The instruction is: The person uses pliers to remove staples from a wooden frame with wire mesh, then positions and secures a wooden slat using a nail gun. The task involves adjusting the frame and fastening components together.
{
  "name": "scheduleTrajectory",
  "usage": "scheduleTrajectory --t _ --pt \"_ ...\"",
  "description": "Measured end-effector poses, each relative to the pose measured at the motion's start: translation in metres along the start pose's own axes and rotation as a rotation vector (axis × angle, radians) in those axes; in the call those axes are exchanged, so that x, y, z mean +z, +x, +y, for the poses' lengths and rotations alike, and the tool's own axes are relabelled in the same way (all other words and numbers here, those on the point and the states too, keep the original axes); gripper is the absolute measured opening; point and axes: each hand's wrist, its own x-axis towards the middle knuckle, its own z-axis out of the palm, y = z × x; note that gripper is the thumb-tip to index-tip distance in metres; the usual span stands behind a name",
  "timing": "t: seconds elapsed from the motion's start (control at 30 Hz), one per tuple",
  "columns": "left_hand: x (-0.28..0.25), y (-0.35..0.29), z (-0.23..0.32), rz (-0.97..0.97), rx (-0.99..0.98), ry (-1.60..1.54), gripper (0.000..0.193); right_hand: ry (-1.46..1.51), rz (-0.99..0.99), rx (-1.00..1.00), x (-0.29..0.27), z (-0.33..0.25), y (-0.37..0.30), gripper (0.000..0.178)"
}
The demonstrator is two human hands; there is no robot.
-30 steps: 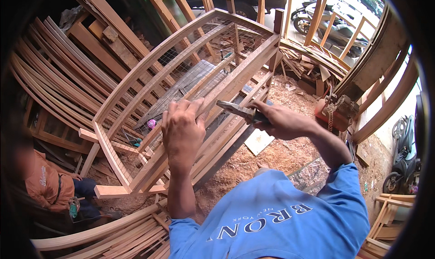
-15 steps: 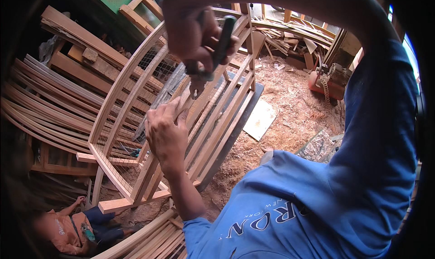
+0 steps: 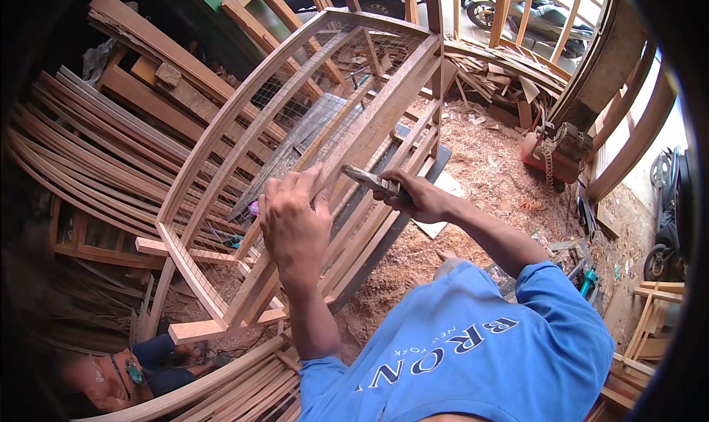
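Observation:
A curved wooden frame (image 3: 171, 193) with wire mesh (image 3: 295, 71) stretched over its slats stands tilted in front of me. My left hand (image 3: 297, 219) lies over a long wooden rail (image 3: 373, 126) of it, fingers bent around the wood and thumb on the near side. Whether a small piece sits under those fingertips is hidden. My right hand (image 3: 417, 196) is closed round the handles of metal pliers (image 3: 363, 177). Their jaws point left at the rail, a short way from my left thumb. Whether the jaws touch the wood I cannot tell.
Stacked curved strips (image 3: 81, 171) and planks (image 3: 159, 49) lie at the left. A seated person (image 3: 111, 378) is at the lower left. Shavings (image 3: 487, 178) cover the floor; a red machine (image 3: 554, 156) with a hose stands right. Scrap wood (image 3: 480, 75) and motorbikes (image 3: 517, 8) are behind.
My right hand has come down from high above the frame with the pliers, to beside the rail. My left hand stays at the rail. The view has shifted, showing more of the far end.

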Motion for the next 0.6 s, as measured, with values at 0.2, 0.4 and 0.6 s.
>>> scheduleTrajectory --t 0.2,0.4,0.6 --pt "0.003 0.0 -0.001 0.052 0.065 0.075 0.035 -0.588 -0.509 0.298 -0.11 -0.127 0.014 0.036" --pt "0.002 0.002 0.005 0.019 0.016 -0.005 0.035 -0.886 -1.198 0.678 -0.125 -0.251 0.131 0.035" --pt "-0.003 0.003 0.007 -0.046 -0.044 0.03 0.035 -0.692 -1.252 0.691 -0.131 -0.241 0.149 0.037"
